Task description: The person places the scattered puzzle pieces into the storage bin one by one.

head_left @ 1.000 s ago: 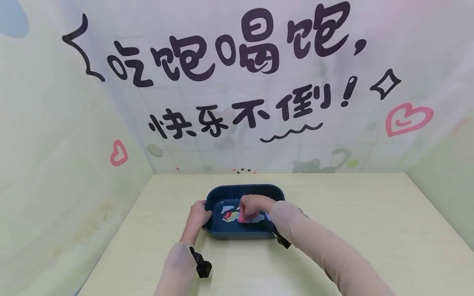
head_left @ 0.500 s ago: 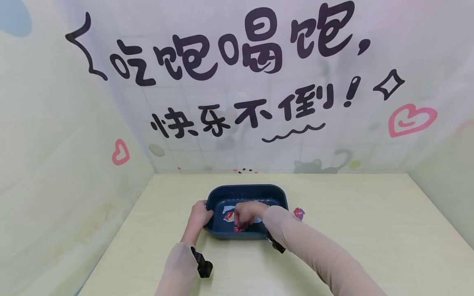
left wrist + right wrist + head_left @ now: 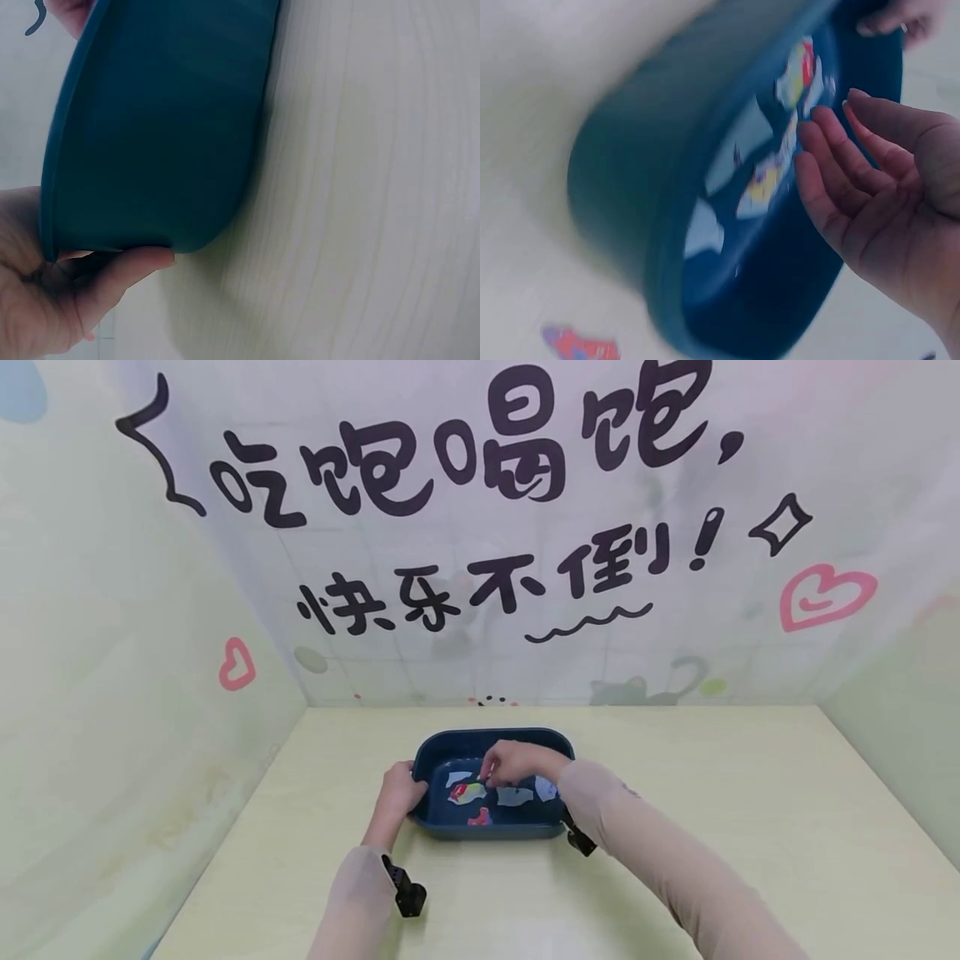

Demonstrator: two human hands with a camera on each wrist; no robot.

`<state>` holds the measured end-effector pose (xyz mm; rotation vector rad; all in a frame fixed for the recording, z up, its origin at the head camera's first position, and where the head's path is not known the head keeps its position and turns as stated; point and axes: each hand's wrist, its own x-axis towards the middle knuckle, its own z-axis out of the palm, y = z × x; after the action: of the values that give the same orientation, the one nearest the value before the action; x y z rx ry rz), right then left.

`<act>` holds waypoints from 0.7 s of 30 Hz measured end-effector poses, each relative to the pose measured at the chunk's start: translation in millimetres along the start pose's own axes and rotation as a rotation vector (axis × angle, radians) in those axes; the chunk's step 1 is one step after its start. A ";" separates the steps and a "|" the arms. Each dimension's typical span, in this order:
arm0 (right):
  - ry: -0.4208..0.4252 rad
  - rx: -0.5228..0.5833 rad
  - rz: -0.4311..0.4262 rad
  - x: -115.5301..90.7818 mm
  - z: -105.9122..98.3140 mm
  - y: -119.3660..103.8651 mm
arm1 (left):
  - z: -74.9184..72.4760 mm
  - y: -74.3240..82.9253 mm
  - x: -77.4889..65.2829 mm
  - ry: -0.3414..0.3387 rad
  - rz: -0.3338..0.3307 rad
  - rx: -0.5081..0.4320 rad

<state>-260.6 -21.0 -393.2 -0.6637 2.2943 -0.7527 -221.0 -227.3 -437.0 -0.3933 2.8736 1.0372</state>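
Observation:
A dark blue tub stands on the table, with several flat, irregular pieces on its floor. My left hand grips its left end; the left wrist view shows a digit along the outer wall. Inside the tub, a red-and-yellow piece and a pale piece lie near the middle. A red piece lies by the front wall. My right hand reaches over the tub. In the right wrist view its fingers are loosely bent above the pieces, with nothing visibly held.
A red-and-purple piece lies on the table outside the tub, hidden by the right arm in the head view. Printed fabric walls surround the pale wooden table. Each wrist carries a black camera.
My right hand took a red piece to the tub's front, let it go there, then moved back and up. The left hand keeps its hold on the tub.

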 end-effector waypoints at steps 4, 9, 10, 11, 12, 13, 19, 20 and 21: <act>0.038 0.039 0.002 -11.2 -16.8 12.2 | 12.3 -19.8 20.4 0.024 0.054 -0.003; 0.077 0.053 0.019 -25.8 -33.5 25.9 | 12.2 -18.7 20.0 0.016 0.056 0.001; 0.083 0.051 0.021 -28.5 -36.4 28.3 | 6.3 -7.9 11.3 -0.001 0.027 0.014; 0.090 0.050 0.022 -31.3 -38.9 30.8 | 3.9 -5.2 7.4 -0.002 0.032 0.021; 0.095 0.049 0.026 -34.2 -41.3 33.0 | 2.2 -3.1 4.1 0.000 0.035 0.024; 0.102 0.044 0.025 -37.0 -43.4 35.0 | 0.7 -0.9 1.1 -0.001 0.035 0.026; 0.123 0.057 0.062 -49.3 -51.8 46.3 | -0.2 0.6 -1.2 0.001 0.046 0.036; 0.127 0.063 0.068 -50.8 -52.5 48.5 | -0.1 0.8 -0.9 0.003 0.047 0.039; 0.130 0.071 0.071 -52.6 -53.2 50.2 | 0.0 1.0 -1.0 0.002 0.044 0.038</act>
<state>-274.7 65.2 -370.9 -0.5115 2.3827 -0.8619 -220.4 -226.4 -436.2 -0.3302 2.9119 0.9880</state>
